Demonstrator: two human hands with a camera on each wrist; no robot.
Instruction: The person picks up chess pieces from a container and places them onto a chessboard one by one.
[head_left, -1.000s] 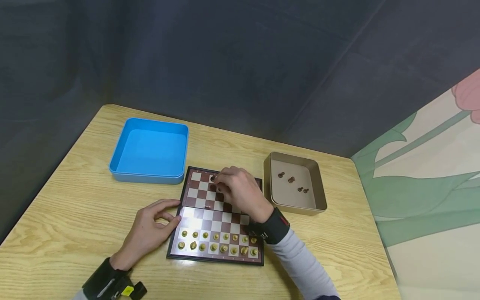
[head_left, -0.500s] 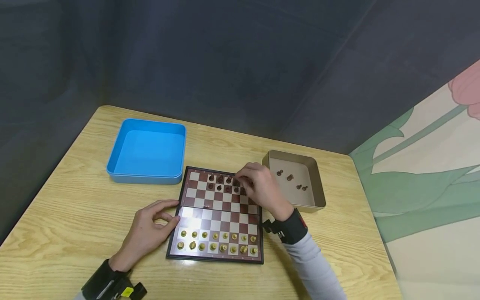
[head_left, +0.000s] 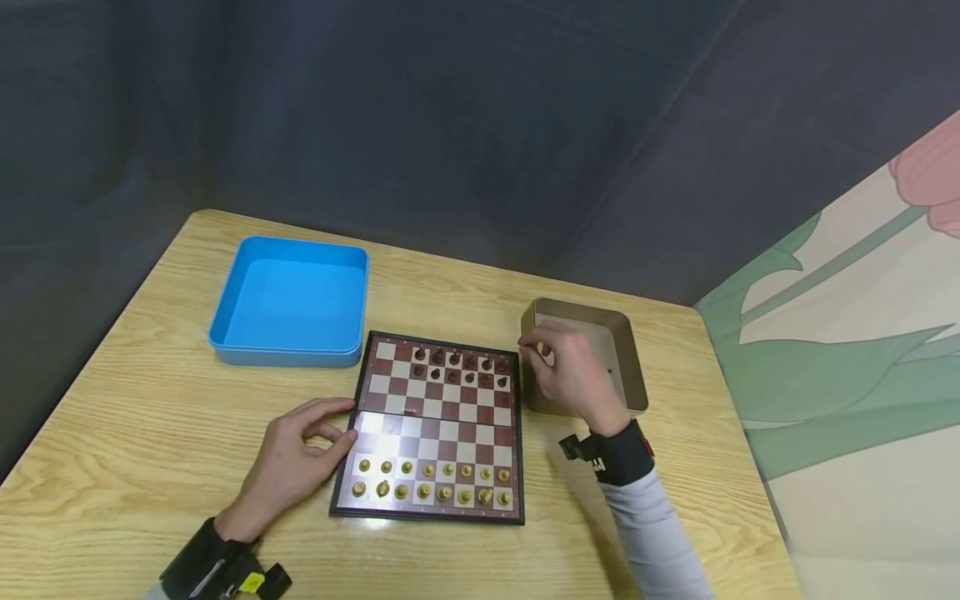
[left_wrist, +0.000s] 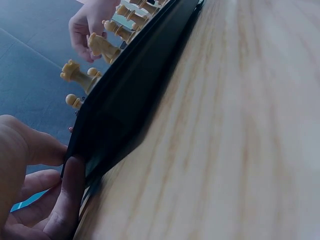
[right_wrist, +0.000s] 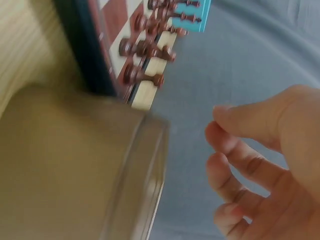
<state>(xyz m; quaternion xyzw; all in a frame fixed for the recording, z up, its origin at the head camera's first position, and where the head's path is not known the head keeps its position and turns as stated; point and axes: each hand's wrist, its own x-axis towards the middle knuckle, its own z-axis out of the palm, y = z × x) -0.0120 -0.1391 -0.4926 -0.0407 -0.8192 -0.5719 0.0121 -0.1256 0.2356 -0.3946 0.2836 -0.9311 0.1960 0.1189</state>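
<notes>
The chessboard [head_left: 447, 432] lies unfolded, several gold pieces [head_left: 443, 493] in two rows at its near side and several dark brown pieces [head_left: 453, 377] toward the far side. At its left edge my left hand [head_left: 281, 467] touches the rim with thumb and index finger spread; the left wrist view shows these fingers [left_wrist: 72, 190] against the black side. Over the left part of the tan box [head_left: 637, 383] hovers my right hand [head_left: 573, 375], fingers loosely bent. Nothing shows between its fingers [right_wrist: 220, 137] in the right wrist view. One small dark thing [head_left: 610, 372] shows inside the box.
A blue box [head_left: 288, 358], with nothing inside, stands beyond the board to the left. The wooden table [head_left: 135, 433] ends at a dark curtain [head_left: 420, 133] at the back. Green and pink floral fabric [head_left: 840, 375] hangs at the right.
My right hand has moved right, from the dark pieces on the board to above the tan box. More dark pieces on the board are uncovered. My left hand stays at the board's edge.
</notes>
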